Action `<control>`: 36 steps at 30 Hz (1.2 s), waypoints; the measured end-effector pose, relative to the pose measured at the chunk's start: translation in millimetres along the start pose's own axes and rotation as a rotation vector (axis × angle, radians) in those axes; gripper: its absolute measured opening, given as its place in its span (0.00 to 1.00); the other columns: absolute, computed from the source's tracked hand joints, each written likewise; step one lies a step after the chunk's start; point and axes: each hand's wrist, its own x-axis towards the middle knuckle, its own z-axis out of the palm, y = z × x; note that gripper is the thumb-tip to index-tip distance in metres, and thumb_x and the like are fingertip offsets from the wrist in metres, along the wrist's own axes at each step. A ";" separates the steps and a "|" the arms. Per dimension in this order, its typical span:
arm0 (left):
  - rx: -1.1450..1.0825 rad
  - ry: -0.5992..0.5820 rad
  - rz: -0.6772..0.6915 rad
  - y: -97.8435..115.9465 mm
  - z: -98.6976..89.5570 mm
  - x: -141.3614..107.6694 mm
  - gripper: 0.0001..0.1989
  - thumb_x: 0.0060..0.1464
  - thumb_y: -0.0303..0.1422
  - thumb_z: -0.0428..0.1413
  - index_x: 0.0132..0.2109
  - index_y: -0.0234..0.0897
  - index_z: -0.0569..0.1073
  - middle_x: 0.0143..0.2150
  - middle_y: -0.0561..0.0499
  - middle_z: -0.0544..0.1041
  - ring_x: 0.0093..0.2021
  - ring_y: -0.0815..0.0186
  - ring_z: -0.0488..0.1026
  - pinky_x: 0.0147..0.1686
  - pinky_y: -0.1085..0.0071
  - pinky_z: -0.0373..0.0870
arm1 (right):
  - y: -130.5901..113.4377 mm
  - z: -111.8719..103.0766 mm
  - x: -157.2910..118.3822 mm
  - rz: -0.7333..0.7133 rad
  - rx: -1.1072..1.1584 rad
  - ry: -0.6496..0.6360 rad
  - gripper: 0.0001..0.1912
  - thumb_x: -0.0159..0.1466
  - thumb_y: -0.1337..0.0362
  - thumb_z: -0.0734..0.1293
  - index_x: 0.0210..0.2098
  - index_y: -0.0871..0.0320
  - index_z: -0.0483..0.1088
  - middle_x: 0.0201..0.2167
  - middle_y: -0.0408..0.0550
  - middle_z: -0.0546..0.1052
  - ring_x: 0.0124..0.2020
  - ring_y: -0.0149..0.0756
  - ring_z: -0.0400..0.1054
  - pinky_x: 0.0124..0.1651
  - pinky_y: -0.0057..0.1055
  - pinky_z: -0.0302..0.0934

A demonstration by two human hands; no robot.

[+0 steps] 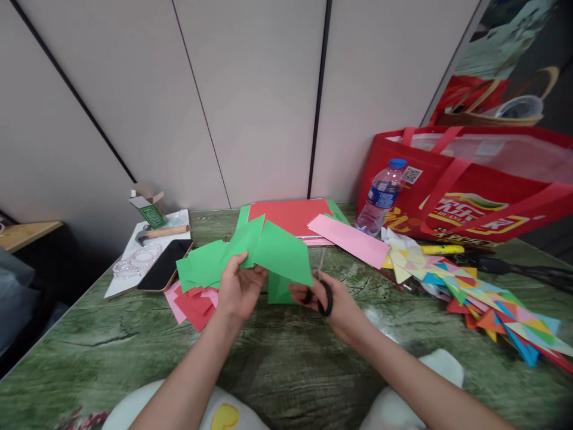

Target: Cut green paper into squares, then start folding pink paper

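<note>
My left hand (242, 285) is closed on a green paper sheet (282, 251), thumb on top, holding it above the table. The sheet has a fold or gap near its upper middle. My right hand (329, 298) grips black-handled scissors (326, 297), their blades pointing up and away beside the sheet's right corner. Under the raised sheet lies another green piece (280, 291). Left of my left hand are several green pieces (203, 264), with red pieces (194, 306) and pink ones below them.
Behind my hands lies a stack of red sheets (286, 216). A pink strip (351, 239), water bottle (380, 200), red bag (470, 185) and colourful folded papers (496, 304) are at the right. Phone (165, 266), hammer (165, 232) and small box (150, 209) are at the left.
</note>
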 end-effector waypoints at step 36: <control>0.672 0.009 0.143 22.7 -19.9 22.3 0.17 0.33 0.35 0.64 0.34 0.32 0.73 0.32 0.49 0.77 0.29 0.68 0.72 0.31 0.71 0.70 | -4.1 -38.7 35.4 -0.258 0.136 0.450 0.20 0.37 0.62 0.75 0.29 0.60 0.69 0.22 0.39 0.73 0.20 0.26 0.63 0.23 0.24 0.60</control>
